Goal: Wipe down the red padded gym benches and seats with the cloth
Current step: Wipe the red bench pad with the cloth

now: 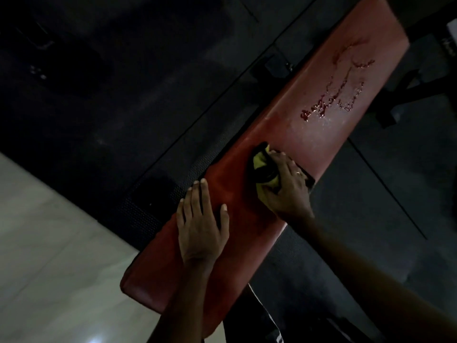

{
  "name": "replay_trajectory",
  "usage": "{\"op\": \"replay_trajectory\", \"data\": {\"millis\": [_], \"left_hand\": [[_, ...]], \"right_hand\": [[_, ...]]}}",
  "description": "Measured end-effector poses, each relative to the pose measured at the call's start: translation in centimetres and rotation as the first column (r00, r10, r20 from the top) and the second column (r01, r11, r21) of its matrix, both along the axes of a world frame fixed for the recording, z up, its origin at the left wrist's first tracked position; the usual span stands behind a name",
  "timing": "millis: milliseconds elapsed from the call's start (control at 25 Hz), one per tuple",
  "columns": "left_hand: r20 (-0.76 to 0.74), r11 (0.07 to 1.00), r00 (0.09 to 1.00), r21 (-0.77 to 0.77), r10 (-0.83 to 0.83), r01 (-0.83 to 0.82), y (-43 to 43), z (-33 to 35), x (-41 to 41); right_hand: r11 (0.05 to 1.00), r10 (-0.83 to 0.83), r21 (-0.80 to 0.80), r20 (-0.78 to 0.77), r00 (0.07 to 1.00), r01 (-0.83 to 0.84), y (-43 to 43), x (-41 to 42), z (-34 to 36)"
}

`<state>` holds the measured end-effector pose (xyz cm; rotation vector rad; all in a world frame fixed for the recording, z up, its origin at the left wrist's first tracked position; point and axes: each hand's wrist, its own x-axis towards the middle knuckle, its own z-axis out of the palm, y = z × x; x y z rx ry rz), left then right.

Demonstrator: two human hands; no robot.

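The right hand (286, 191) has its fingers curled over a bunched yellow and black cloth (262, 167), pressing it onto the red padded bench (247, 191) at the gap between its 2 pads. The left hand (201, 226) lies flat on the near pad, fingers straight, holding nothing. Wet streaks (338, 95) glisten on the far pad, above a dark rubber floor (123, 95).

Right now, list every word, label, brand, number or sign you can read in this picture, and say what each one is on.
None can be read.
White marks on the dark strip at the bottom edge, below the red bench: cut off and blurred, unreadable.
Faint light marks on the dark gear at the right edge: too blurred to read.
The cloth shows no print.
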<state>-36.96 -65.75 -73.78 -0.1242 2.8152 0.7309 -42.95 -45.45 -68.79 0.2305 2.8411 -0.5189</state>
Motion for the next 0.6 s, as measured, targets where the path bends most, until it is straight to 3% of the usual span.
{"op": "replay_trajectory", "data": {"millis": [40, 80, 160, 240, 320, 440, 480, 520, 600], "left_hand": [[0.005, 1.000, 1.000, -0.005, 0.003, -0.003, 0.0, 0.1, 0.1], [0.016, 1.000, 1.000, -0.009, 0.005, -0.005, 0.1, 0.2, -0.1], [0.052, 0.999, 0.998, 0.005, 0.044, -0.044, 0.4, 0.6, -0.6], [0.086, 0.989, 0.989, 0.072, 0.124, -0.130, 0.7, 1.2, -1.3], [0.080, 0.958, 0.985, 0.233, 0.153, -0.167, 0.8, 1.9, -3.0], [-0.015, 0.932, 1.000, 0.361, -0.026, 0.029, 1.8, 1.6, -7.7], [-0.027, 0.932, 0.993, 0.344, -0.112, 0.114, 2.8, 1.3, -9.3], [-0.022, 0.933, 0.984, 0.316, -0.175, 0.173, 3.9, 1.1, -10.5], [-0.031, 0.959, 0.976, 0.179, -0.216, 0.218, 6.0, 0.5, -11.5]], "right_hand": [[0.994, 0.107, 0.010, 0.033, 0.994, -0.108, 1.6, -0.1, 0.2], [0.995, 0.098, 0.018, 0.041, 0.994, -0.099, 3.2, -0.7, 0.2], [0.987, -0.158, 0.006, 0.004, 0.987, 0.158, 4.5, -1.6, -0.5], [0.888, -0.458, -0.070, -0.057, 0.887, 0.454, 2.4, -0.3, -0.9], [0.862, -0.502, -0.116, -0.058, 0.863, 0.493, -0.7, 3.7, -1.1], [0.967, -0.201, -0.163, -0.028, 0.979, 0.194, 0.0, 8.2, -0.4], [0.963, -0.215, -0.178, -0.042, 0.976, 0.204, 1.6, 7.9, -0.5], [0.936, -0.313, -0.187, -0.050, 0.949, 0.298, 2.9, 7.0, -0.6], [0.775, -0.607, -0.264, -0.061, 0.792, 0.574, 4.7, 4.3, -0.6]]}}
